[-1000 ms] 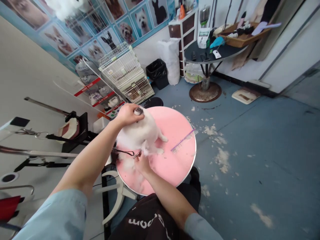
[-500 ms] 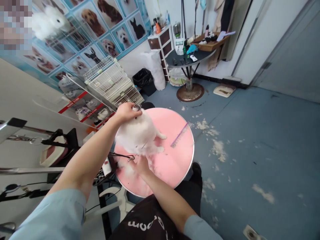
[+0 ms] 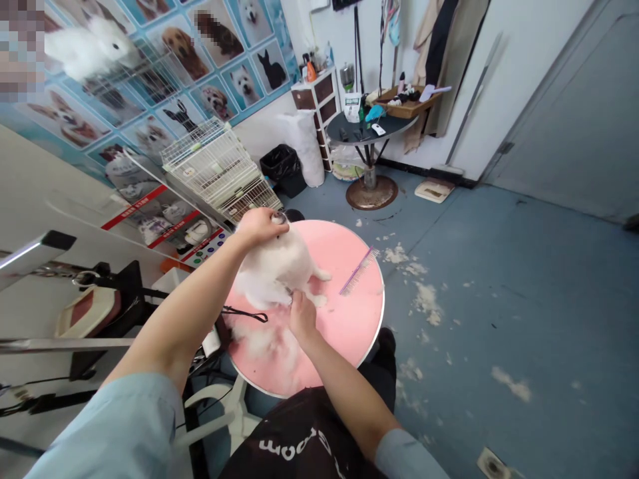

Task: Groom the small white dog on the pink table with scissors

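You are working at a round pink table [image 3: 337,342], its white rim running nearly against your dark apron [image 3: 287,439] on the near side. The white dog [image 3: 279,266] is sitting or standing, hard to tell which, toward the table's far left, its body pressing close to that edge and its two visible paws pointing right. Bare pink surface is stretching to the right of the paws, broken only by the purple comb [image 3: 357,271], which is lying aslant with its far end reaching the right rim. On the near left, loose fur [image 3: 264,346] is covering much of the surface, and a black strap [image 3: 249,313] is jutting in over the left edge below the dog. Beyond the right rim, blue floor [image 3: 524,279] is opening wide, with clumps of fur [image 3: 429,303] lying scattered on it.

Your left hand [image 3: 262,228] is clasping the dog's head from above, the fingers closing around it with the dark muzzle showing beside them. Your right hand [image 3: 302,318] is staying low at the dog's near side, just beside a paw; its fingers are curling together around a small metal tool [image 3: 290,293], mostly hidden, its tip meeting the fur.
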The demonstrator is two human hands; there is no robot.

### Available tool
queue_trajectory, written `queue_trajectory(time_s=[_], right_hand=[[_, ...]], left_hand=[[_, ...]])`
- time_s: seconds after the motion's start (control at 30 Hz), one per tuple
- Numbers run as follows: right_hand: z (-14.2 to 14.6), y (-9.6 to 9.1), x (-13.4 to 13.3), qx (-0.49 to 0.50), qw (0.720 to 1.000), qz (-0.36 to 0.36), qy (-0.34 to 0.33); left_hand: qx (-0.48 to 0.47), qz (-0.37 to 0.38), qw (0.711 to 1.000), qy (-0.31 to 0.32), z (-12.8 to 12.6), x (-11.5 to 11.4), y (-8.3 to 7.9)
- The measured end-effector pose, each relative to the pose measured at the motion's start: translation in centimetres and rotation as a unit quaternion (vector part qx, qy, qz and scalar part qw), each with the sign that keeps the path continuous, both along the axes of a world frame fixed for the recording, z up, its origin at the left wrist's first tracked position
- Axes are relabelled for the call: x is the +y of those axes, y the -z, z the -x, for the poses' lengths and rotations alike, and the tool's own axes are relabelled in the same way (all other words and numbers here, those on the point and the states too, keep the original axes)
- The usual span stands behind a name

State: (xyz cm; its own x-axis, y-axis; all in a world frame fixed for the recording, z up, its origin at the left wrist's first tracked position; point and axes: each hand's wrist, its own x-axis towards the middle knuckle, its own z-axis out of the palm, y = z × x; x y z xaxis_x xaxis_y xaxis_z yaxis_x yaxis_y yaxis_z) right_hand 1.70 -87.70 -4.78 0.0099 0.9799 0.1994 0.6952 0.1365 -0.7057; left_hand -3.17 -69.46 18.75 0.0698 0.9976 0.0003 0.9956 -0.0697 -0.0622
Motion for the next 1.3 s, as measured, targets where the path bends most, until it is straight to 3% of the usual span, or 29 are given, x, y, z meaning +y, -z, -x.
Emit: queue_trajectory(time_s=[0.23, 0.43, 0.57, 0.73, 0.9, 1.07, 1.2, 1.3], right_hand=[[-1.4, -0.9, 0.9, -0.063, 0.998, -0.022, 0.02], [-2.3, -1.4, 1.1, -0.082, 0.997, 0.013, -0.008], [-2.8, -2.7, 1.4, -0.102, 0.995, 0.001, 0.001], [-3.3, -4.2, 1.1, -0.104, 0.991, 0.083, -0.015], [-3.4, -5.0, 0.5, -0.135, 0.99, 0.04, -0.01], [-3.2, -6.0, 0.2, -0.129, 0.988, 0.081, -0.022], [-3.3, -7.1, 0.1, -0.148, 0.987, 0.058, -0.001], [-3.3, -7.4, 0.0, -0.146, 0.986, 0.078, -0.011]], left_hand=[[0.005, 0.0, 1.0, 0.005, 0.0, 0.1, 0.1], [0.005, 0.011, 1.0, 0.006, -0.3, 0.0, -0.2], [-0.006, 0.013, 1.0, 0.013, -0.7, -0.4, -0.6], [-0.011, 0.017, 1.0, 0.018, -1.0, -0.7, -0.9], [-0.005, 0.018, 1.0, 0.02, -1.1, -0.8, -1.0], [-0.005, 0.015, 0.999, 0.037, -1.2, -0.9, -1.0], [-0.007, 0.013, 0.999, 0.035, -1.3, -0.8, -0.8], [-0.007, 0.016, 0.999, 0.034, -1.3, -0.7, -0.6]])
